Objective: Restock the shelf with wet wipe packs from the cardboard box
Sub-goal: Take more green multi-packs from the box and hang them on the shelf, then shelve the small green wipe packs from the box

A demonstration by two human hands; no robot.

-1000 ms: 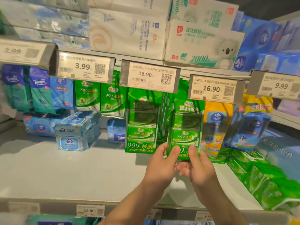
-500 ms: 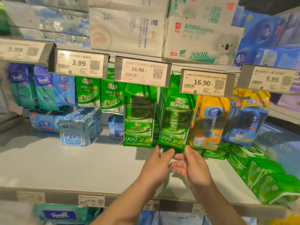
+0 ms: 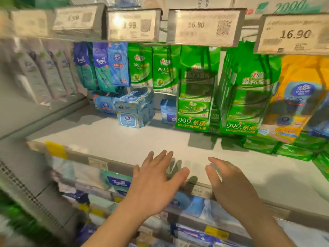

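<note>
Two rows of green wet wipe multipacks hang from pegs above the grey shelf (image 3: 110, 139): one row (image 3: 195, 97) under the left 16.90 tag and one (image 3: 245, 97) under the right 16.90 tag. My left hand (image 3: 154, 182) and my right hand (image 3: 229, 186) hover over the shelf's front edge, fingers spread, holding nothing, well below and apart from the packs. No cardboard box is in view.
Smaller green packs (image 3: 142, 68) and blue packs (image 3: 101, 68) hang to the left. Blue lidded wipe packs (image 3: 131, 111) stand on the shelf at the back. A yellow pack (image 3: 293, 97) hangs at the right, with green packs (image 3: 288, 150) lying under it. More goods fill the shelf below.
Both hands let go of the right green multipack, which now hangs free, and drew back down to the shelf's front edge. The view swung left and down.
</note>
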